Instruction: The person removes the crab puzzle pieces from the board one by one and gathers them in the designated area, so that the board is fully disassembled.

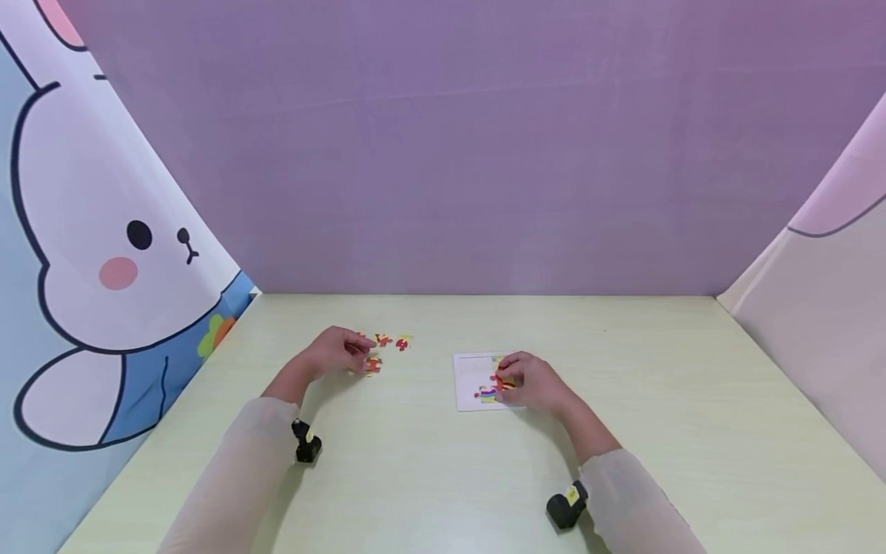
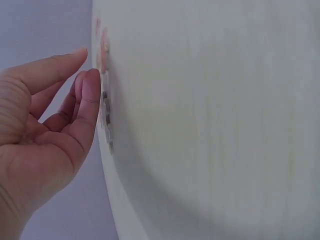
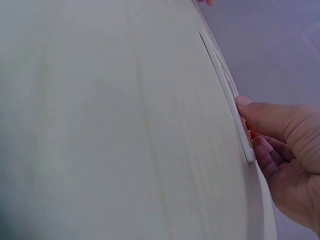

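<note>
My left hand (image 1: 339, 350) is beside several loose red and yellow jigsaw pieces (image 1: 403, 343) on the table's left side. In the left wrist view its thumb and loosely bent fingers (image 2: 90, 92) stand apart, with nothing between them. My right hand (image 1: 533, 382) is over the right part of a white puzzle tray (image 1: 467, 385), partly hiding it. Its thumb and fingertips close in around a yellow and red jigsaw piece (image 1: 508, 382). Beside the thumb, a striped jigsaw piece (image 1: 487, 394) lies in the tray. In the right wrist view the thumb (image 3: 260, 112) touches the tray's surface.
The pale wooden table (image 1: 388, 469) runs back to a purple backdrop (image 1: 484, 154). A cartoon rabbit panel (image 1: 104, 231) stands along the left side. A black wrist camera (image 1: 306, 442) is on the left wrist and another black camera (image 1: 566, 508) on the right.
</note>
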### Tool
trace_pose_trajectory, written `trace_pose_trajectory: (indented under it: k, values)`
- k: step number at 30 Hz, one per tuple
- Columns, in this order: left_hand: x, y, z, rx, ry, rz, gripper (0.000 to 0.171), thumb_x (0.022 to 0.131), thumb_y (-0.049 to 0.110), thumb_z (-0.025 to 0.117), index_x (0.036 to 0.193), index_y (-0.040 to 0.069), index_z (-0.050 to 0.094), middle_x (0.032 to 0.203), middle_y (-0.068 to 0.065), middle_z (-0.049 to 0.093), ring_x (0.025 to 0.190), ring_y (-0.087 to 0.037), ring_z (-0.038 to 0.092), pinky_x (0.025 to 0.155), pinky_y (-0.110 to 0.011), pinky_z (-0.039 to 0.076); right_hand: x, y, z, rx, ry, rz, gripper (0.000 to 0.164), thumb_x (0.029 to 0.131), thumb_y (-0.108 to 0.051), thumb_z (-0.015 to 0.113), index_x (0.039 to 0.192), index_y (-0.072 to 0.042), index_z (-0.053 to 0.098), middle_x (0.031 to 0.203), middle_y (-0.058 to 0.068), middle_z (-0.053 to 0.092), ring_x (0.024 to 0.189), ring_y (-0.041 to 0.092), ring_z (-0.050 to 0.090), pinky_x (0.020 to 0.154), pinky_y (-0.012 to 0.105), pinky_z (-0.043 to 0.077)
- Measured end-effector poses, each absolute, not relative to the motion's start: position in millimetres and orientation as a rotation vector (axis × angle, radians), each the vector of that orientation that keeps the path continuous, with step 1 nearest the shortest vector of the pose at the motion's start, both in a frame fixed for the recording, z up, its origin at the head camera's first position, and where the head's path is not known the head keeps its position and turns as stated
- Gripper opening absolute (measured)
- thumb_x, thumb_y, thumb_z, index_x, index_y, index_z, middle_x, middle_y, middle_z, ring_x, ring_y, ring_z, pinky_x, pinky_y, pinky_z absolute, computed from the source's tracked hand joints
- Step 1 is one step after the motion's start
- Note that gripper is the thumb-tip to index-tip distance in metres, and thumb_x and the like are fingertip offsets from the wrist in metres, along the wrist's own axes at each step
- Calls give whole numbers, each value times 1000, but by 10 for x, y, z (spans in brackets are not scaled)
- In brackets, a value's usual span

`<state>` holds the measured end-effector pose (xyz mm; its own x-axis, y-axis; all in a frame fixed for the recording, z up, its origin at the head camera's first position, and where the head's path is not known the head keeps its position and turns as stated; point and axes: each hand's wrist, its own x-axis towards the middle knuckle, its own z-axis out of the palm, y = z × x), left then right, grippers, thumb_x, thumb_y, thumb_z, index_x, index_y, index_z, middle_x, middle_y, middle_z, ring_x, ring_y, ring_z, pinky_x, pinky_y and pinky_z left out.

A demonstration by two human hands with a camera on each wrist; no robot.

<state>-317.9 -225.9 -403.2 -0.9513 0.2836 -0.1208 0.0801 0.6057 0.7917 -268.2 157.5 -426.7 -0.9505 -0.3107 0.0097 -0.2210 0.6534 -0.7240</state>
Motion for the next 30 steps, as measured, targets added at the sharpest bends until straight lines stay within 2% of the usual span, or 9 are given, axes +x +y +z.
trace_pose_trajectory:
  k: [10,15,18,23,30]
  values:
    - [-3069,-2171,-3998,319,2599,1390,32,80,0,75,112,-2,71,100,-13,68,84,-20,60,69,-32,53,-2678,1573,-4274,-462,2751,-1178,34,78,-11,82,109,1,73,122,5,58,114,27,51,98,43,42]
    - [-2999,-2101,-3960,316,2543,1471,33,81,1,76,113,-2,70,112,-18,66,89,-21,61,74,-37,55,-2676,1576,-4263,-466,2753,-1177,34,78,-11,82,109,1,73,122,5,58,114,27,50,98,43,42]
    - [-2960,-2042,-3954,326,2524,1528,34,81,2,77,115,-2,70,119,-20,64,91,-22,60,75,-36,56,-2671,1575,-4255,-455,2743,-1184,34,78,-12,82,108,1,73,122,5,58,115,27,50,99,43,42]
    - [-2911,-1945,-3963,353,2504,1590,35,82,5,78,115,-3,69,117,-22,61,94,-25,57,74,-35,57,-2665,1574,-4245,-445,2737,-1179,34,79,-12,82,109,1,72,124,6,57,116,28,49,100,44,41]
    - [-2821,-1787,-3940,407,2501,1620,35,82,8,79,114,0,70,117,-20,65,97,-24,57,70,-28,51,-2677,1576,-4257,-458,2747,-1172,34,78,-12,83,108,1,72,123,5,58,116,27,50,100,43,41]
